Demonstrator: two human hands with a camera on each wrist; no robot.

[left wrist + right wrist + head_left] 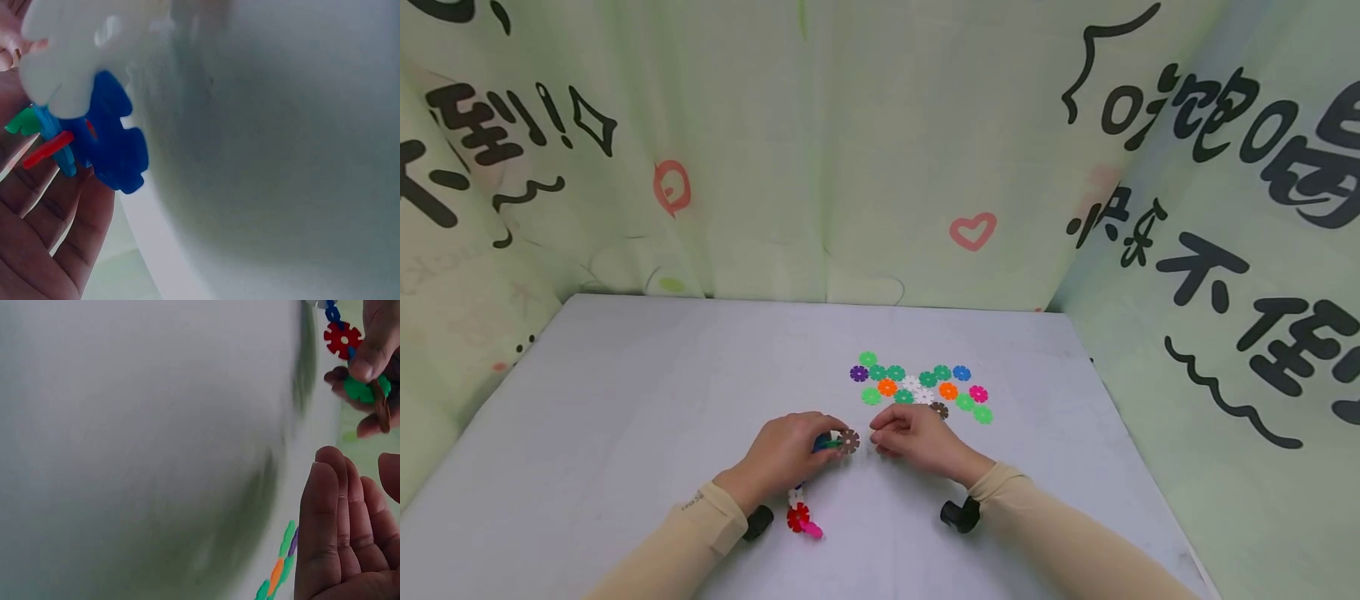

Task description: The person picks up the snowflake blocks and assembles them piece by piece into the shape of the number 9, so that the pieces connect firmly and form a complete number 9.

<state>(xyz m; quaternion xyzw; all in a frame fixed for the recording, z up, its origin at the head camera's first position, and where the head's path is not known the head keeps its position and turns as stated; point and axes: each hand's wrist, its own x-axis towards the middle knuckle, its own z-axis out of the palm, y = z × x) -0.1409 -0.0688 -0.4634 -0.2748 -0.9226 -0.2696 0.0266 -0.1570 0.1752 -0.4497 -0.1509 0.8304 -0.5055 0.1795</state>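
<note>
My left hand (782, 452) pinches a chain of interlocking snowflake discs between thumb and fingers. At the chain's upper end, a brown disc (849, 442) is slotted into a green disc (357, 390). A red disc (343, 341) follows behind them. Seen from the left wrist, a dark blue disc (115, 147) and a blurred white disc (59, 59) belong to the same chain. Its lower end hangs below the hand, with a red disc (797, 518) and a pink disc (812, 530). My right hand (923, 437) holds nothing; its fingers look extended in the right wrist view, just right of the brown disc.
Beyond the right hand, loose discs in green, orange, white, purple, blue and pink lie spread on the white table (647, 400); one is a green disc (982, 414). A brown disc (939, 410) lies partly behind that hand. Printed curtains (865, 167) enclose the table's back and sides.
</note>
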